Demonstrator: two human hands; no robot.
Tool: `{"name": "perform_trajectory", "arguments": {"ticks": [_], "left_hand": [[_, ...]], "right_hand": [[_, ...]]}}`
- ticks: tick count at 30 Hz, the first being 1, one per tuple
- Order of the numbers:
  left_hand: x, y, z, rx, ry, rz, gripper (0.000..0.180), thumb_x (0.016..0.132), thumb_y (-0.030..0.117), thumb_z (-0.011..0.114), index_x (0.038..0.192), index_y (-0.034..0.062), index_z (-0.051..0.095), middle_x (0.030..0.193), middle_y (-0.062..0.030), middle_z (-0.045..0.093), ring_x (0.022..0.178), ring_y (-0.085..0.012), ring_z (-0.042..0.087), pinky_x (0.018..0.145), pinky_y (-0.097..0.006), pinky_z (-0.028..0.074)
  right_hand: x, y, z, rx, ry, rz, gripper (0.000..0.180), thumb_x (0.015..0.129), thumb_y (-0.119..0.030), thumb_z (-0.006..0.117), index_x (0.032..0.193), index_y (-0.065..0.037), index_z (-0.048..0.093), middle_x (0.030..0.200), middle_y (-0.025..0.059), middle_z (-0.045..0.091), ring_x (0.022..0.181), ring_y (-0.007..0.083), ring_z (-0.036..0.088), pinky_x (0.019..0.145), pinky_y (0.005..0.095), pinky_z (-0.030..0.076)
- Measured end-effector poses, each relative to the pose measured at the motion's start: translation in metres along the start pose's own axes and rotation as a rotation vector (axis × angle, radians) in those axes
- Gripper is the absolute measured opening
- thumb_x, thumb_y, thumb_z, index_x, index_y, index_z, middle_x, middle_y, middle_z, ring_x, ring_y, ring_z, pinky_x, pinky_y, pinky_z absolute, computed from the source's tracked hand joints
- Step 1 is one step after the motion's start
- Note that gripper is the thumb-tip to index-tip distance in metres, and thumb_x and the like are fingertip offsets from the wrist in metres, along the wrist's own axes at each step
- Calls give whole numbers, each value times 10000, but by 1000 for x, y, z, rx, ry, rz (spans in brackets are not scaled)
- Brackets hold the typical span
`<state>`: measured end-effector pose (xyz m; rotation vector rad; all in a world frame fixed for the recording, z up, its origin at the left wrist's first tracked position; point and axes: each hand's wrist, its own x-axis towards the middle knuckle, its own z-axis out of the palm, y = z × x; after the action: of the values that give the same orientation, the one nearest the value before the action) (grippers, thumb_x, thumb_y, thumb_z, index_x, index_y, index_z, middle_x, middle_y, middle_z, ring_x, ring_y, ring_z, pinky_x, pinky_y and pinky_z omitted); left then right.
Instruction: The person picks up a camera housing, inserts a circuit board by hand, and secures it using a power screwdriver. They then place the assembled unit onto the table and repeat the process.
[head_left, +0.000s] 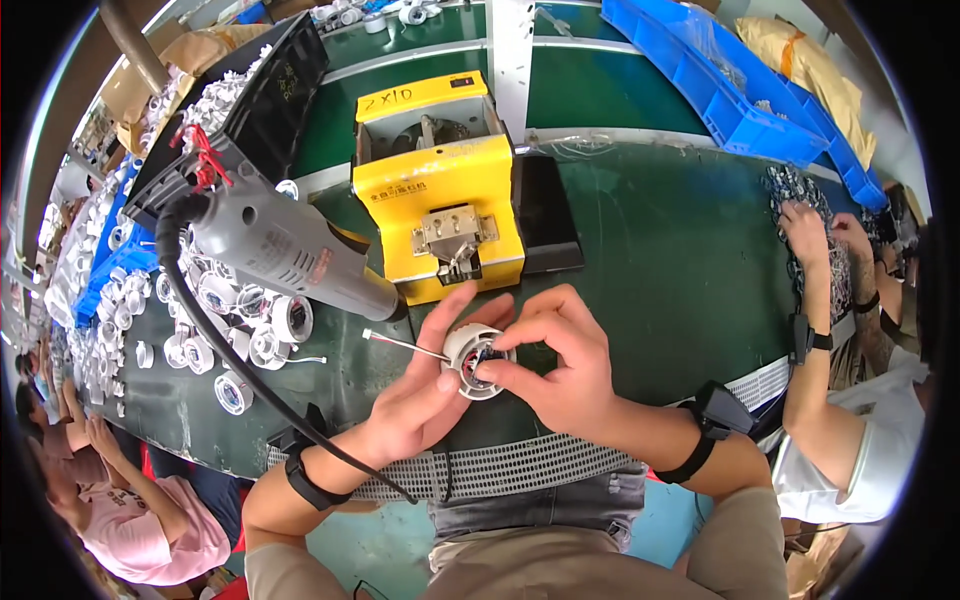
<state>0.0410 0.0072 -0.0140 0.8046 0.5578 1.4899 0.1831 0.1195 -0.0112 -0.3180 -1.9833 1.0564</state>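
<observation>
Near the table's front edge, my left hand cups a white round plastic housing, its open face tilted toward my right side. Inside the opening sits a small dark circuit board with red and white wires, partly covered by fingers. My right hand is closed at this opening, thumb inside and index fingertip close by, pinching at the board. A thin cable with a white connector sticks out of the housing to the left. Directly beyond my hands stands a yellow machine with a metal fixture on its front.
A grey corded power tool leans in from the left, its black cable crossing over my left forearm. White round housings are piled at left, near a black bin. Blue crates lie far right. A co-worker's hands handle dark parts at right.
</observation>
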Motion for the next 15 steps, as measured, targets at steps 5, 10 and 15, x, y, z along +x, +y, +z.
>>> {"name": "perform_trajectory", "arguments": {"ticks": [5, 10, 15], "left_hand": [[1, -1, 0, 78, -22, 52, 805, 947, 295, 552, 1513, 138, 2, 1543, -138, 129, 1395, -232, 220, 1134, -415, 177], [-4, 7, 6, 546, 169, -92, 687, 910, 48, 588, 1480, 52, 205, 1372, -84, 413, 1193, -152, 458, 986, -328, 431], [-4, 7, 1, 508, 292, -144, 454, 917, -11, 542, 1353, -23, 417, 1165, -83, 575, 1007, -114, 576, 855, -284, 531]], "right_hand": [[-9, 0, 8, 442, -106, 272, 341, 778, 48, 717, 1036, 11, 497, 1047, 103, 533, 981, 172, 603, 842, 301, 530], [-4, 5, 7, 330, -88, 239, 248, 791, 60, 692, 989, 18, 549, 1029, 112, 572, 883, 154, 632, 743, 264, 547], [17, 0, 4, -151, -88, -66, 149, 810, -26, 684, 935, 18, 616, 915, 118, 620, 740, 166, 631, 655, 259, 518]]}}
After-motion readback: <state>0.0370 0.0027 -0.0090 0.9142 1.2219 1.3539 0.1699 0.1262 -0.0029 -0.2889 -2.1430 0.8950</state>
